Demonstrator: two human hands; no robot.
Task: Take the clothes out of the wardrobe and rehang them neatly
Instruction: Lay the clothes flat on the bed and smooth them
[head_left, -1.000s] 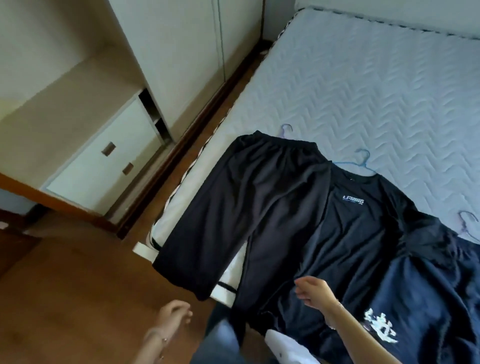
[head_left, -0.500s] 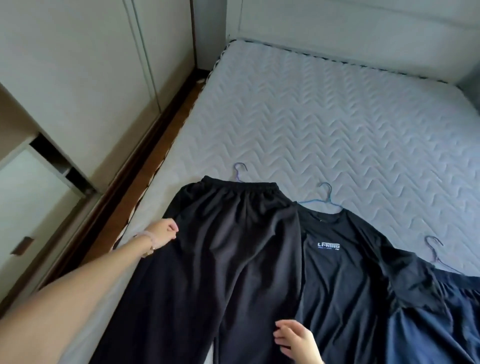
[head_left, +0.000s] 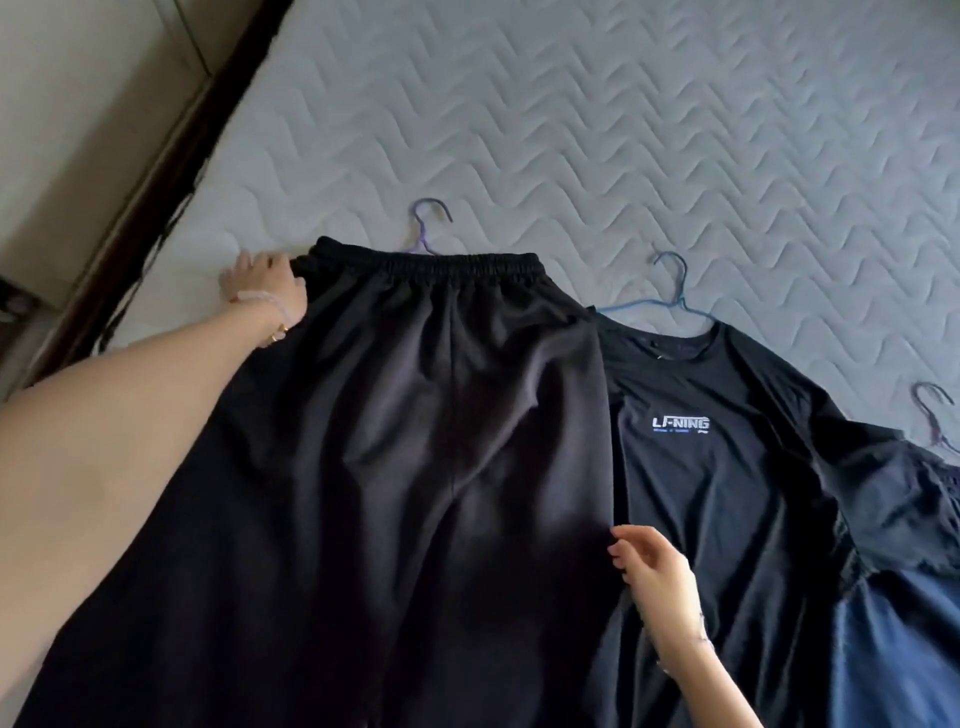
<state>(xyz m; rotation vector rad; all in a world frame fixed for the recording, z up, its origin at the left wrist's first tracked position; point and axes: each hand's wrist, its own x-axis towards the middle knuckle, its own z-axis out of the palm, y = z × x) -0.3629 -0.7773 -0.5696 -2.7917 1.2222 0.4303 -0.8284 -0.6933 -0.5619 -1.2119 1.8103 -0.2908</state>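
Black trousers (head_left: 395, 441) lie flat on the mattress (head_left: 623, 130), waistband away from me, on a purple hanger (head_left: 428, 228) whose hook sticks out above the waistband. My left hand (head_left: 265, 286) reaches to the waistband's left corner and touches the cloth there. My right hand (head_left: 652, 577) hovers with loosely curled fingers at the trousers' right edge, over a dark T-shirt (head_left: 727, 467) with a white logo, which hangs on a blue hanger (head_left: 670, 296). A dark blue garment (head_left: 904, 623) lies at the far right.
The hook of a third hanger (head_left: 932, 415) shows at the right edge. A dark wooden bed frame (head_left: 150, 171) runs along the mattress's left side, with pale wardrobe doors (head_left: 78, 104) beyond it.
The view has moved closer over the bed. My left hand has travelled up along the trousers' left side to the waistband corner. My right hand has shifted up to the trousers' right edge.
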